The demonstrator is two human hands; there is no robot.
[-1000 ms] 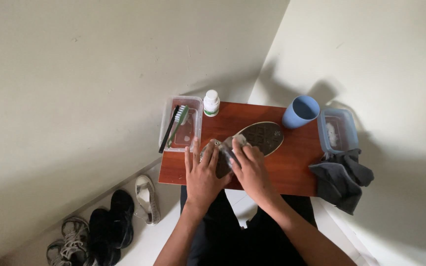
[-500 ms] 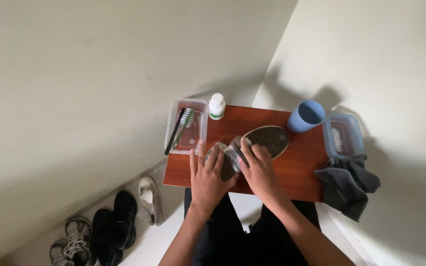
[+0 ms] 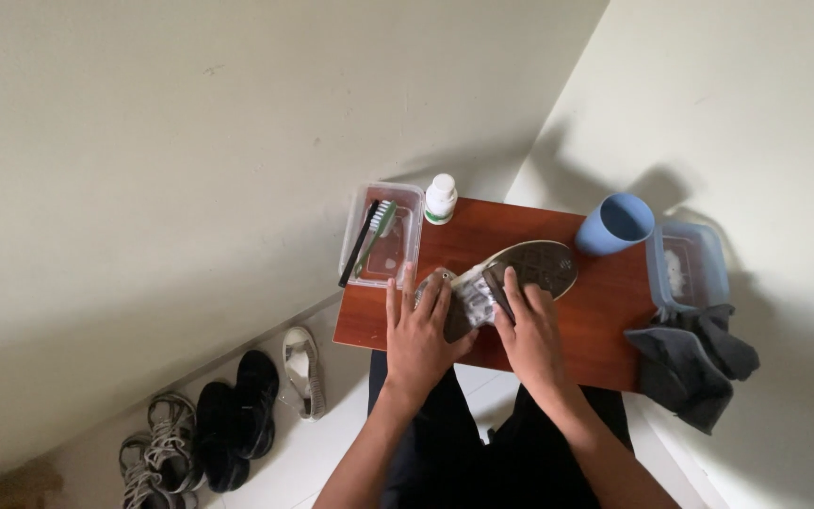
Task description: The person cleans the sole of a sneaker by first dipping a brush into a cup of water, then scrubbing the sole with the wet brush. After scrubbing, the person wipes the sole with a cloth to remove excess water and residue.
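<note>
A worn grey shoe (image 3: 529,267) lies sole up on a small reddish wooden table (image 3: 605,320). My left hand (image 3: 416,325) rests over the heel end of the shoe, fingers spread. Over its middle lies my right hand (image 3: 529,325), fingers pressing a pale wipe or cloth (image 3: 474,295) against the sole. Both hands touch the shoe.
A clear plastic box (image 3: 383,240) with brushes sits at the table's left end, a white bottle (image 3: 441,199) beside it. A blue cup (image 3: 615,224), a lidded clear container (image 3: 688,269) and a dark grey cloth (image 3: 694,363) are on the right. Several shoes (image 3: 228,415) line the floor by the wall.
My hands and the shoe keep about the same pose. The view has shifted slightly, so the table sits a little lower and more to the right.
</note>
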